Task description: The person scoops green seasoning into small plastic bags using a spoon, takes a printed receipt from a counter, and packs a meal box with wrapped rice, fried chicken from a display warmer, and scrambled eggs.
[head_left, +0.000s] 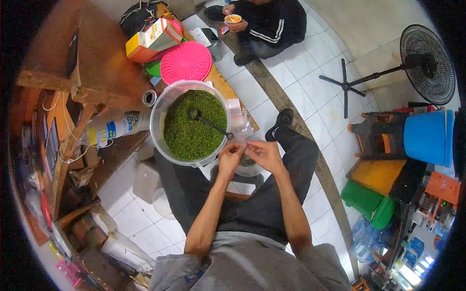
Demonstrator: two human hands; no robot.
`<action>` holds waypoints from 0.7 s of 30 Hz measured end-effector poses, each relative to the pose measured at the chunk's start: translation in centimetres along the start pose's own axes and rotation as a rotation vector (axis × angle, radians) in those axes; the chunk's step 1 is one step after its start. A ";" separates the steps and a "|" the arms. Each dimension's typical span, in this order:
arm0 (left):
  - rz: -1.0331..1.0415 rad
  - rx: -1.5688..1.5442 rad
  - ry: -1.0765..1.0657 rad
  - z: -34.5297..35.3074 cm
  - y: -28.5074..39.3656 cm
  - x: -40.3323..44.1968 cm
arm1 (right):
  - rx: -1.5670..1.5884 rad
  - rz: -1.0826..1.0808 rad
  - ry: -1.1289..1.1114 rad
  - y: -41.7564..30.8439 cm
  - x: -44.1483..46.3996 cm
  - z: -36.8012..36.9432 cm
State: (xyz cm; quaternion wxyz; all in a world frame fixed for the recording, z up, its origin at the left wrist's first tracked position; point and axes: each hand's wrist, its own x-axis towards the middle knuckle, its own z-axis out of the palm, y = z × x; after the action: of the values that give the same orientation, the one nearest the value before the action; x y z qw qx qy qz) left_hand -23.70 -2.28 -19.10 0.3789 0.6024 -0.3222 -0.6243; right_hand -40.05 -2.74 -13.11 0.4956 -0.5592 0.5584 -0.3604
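Observation:
Both hands meet in front of my lap, at the right edge of a large clear tub (160, 145) of chopped green herbs (191, 138). My left hand (230, 159) is closed in a pinch beside the tub's rim. Close by it, my right hand (265, 155) also pinches with thumb and fingers. Between the fingertips is what looks like a thin clear plastic bag (245, 144), partly hidden by the fingers. A dark ladle (211, 125) rests in the herbs, its handle reaching over the rim towards my left hand. Clear plastic packets (238, 114) lie just beyond.
A pink lid (186, 63) and an orange-white box (154, 41) lie behind the tub. Another person (272, 24) sits ahead holding a bowl (233, 19). To the right stand a fan (427, 64), a blue bin (427, 138) and a green container (364, 201). Wooden shelving (107, 72) is at left.

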 end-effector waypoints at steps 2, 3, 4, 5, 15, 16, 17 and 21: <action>0.086 0.155 0.005 0.0 3.2 -1.3 | -0.061 -0.009 -0.024 -1.1 -0.2 -0.2; 0.170 0.310 0.000 0.1 4.3 -1.9 | -0.125 -0.015 -0.039 -1.3 -0.4 -0.2; 0.169 0.311 0.003 0.0 4.0 -1.9 | -0.123 -0.015 -0.042 -0.6 -0.6 -0.1; 0.250 0.340 0.021 -0.1 3.4 -1.7 | 0.004 0.040 -0.011 0.5 -0.8 0.2; 0.261 0.356 -0.145 -0.9 5.1 -3.0 | -0.218 -0.148 -0.080 -3.1 -1.4 -0.5; 0.258 0.356 -0.142 -1.0 5.0 -2.9 | -0.216 -0.147 -0.084 -2.6 -1.4 -0.5; 0.276 0.366 -0.158 -1.1 4.8 -2.7 | -0.175 -0.134 -0.047 -1.7 -1.4 -0.3; 0.241 0.331 -0.187 -1.1 5.2 -3.2 | -0.158 -0.153 -0.006 -3.5 -1.6 0.0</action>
State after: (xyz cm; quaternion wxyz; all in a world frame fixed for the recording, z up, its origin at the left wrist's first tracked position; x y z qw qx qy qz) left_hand -22.22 -2.05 -13.12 0.3152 0.5528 -0.5236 -0.5665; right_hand -39.28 -1.56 -9.48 0.4227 -0.6384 0.5392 -0.3506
